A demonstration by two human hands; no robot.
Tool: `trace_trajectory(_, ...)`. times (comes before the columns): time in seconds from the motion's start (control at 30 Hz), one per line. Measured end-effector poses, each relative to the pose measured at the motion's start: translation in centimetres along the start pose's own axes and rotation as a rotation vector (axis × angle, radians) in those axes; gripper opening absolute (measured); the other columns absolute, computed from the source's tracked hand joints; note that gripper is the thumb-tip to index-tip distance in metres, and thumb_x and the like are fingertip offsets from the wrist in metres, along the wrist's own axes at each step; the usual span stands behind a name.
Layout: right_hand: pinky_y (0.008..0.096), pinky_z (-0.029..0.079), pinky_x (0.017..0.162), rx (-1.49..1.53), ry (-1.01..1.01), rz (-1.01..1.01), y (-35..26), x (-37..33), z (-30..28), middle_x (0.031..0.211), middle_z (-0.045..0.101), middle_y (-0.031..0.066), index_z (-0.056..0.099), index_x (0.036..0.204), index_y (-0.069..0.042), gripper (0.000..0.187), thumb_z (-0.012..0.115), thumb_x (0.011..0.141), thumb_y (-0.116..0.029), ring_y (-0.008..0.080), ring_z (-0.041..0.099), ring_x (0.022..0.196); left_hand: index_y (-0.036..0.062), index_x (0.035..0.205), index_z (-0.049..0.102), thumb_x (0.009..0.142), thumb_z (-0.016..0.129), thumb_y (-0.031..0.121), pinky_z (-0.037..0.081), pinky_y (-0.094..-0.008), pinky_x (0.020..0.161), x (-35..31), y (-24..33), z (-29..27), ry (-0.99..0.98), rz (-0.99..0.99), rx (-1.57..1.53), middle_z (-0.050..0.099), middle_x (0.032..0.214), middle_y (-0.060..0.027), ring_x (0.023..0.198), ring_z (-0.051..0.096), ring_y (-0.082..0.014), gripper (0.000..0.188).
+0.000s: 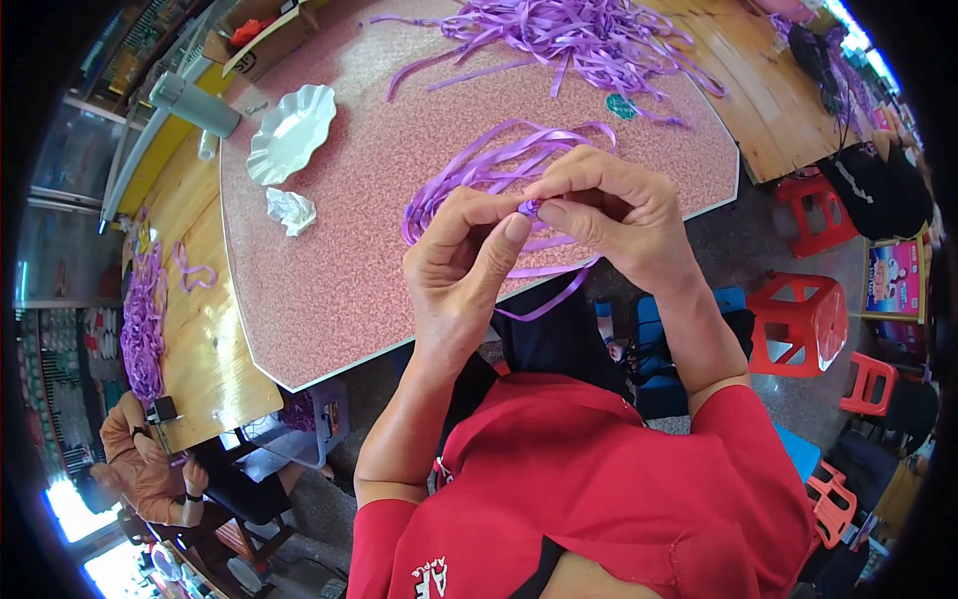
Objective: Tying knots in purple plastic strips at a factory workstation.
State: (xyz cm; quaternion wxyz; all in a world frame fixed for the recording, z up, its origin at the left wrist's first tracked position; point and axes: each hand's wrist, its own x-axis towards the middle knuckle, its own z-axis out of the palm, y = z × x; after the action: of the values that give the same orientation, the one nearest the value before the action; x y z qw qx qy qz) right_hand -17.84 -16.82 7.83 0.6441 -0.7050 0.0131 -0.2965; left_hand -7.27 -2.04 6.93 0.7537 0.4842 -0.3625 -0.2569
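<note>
Left hand (459, 250) and right hand (624, 215): thumb and forefinger of each pinched on purple ribbon piece (530, 209), above near right part of pink table (329, 299). Knot or fold: cannot tell. Two-sided pinch likely stops small piece slipping open. Ribbon loops (454, 185) lie just beyond hands, strand hanging over near edge; slack presumably keeps pull light. Ribbon pile (579, 40) on far side, apart, probably against tangling. Scalloped plate (289, 140), crumpled tissue (290, 212) at far left, well apart from hands.
</note>
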Motion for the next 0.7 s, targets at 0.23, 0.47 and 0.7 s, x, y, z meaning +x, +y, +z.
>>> trace_trajectory(0.23, 0.0226, 0.043, 0.06, -0.356, 0.004, -0.234, -0.6, 0.1, 0.4, 0.091, 0.063, 0.0047, 0.071, 0.102, -0.002, 0.019, 0.07, 0.085, 0.006, 0.0083, 0.056, 0.075, -0.0015, 0.102, 0.065, 0.095, 0.065, 0.004, 0.044, -0.0209, 0.08, -0.1, 0.0, -0.3, 0.023, -0.048, -0.026, 0.06, 0.095, 0.0002, 0.089, 0.055, -0.0052, 0.009)
trace_trajectory(0.47, 0.0211, 0.045, 0.06, -0.495, -0.069, -0.403, -0.7, 0.3, -0.6, 0.09, 0.063, 0.0041, 0.07, 0.106, -0.002, 0.024, 0.074, 0.083, 0.003, 0.0076, 0.059, 0.075, -0.0019, 0.103, 0.066, 0.095, 0.065, 0.004, 0.044, -0.0205, 0.079, -0.2, -0.1, -0.6, 0.059, -0.093, -0.051, 0.06, 0.094, 0.0011, 0.088, 0.055, -0.005, 0.011)
trace_trajectory(0.7, 0.0205, 0.051, 0.071, -0.112, -0.068, 0.029, -0.7, -0.3, -1.5, 0.094, 0.066, 0.0062, 0.065, 0.109, 0.003, 0.026, 0.074, 0.084, 0.001, 0.011, 0.065, 0.084, -0.0024, 0.104, 0.066, 0.095, 0.065, 0.005, 0.043, -0.0197, 0.076, -0.1, -0.1, -0.5, 0.004, -0.082, -0.02, 0.059, 0.095, 0.0007, 0.086, 0.054, -0.0046, 0.012)
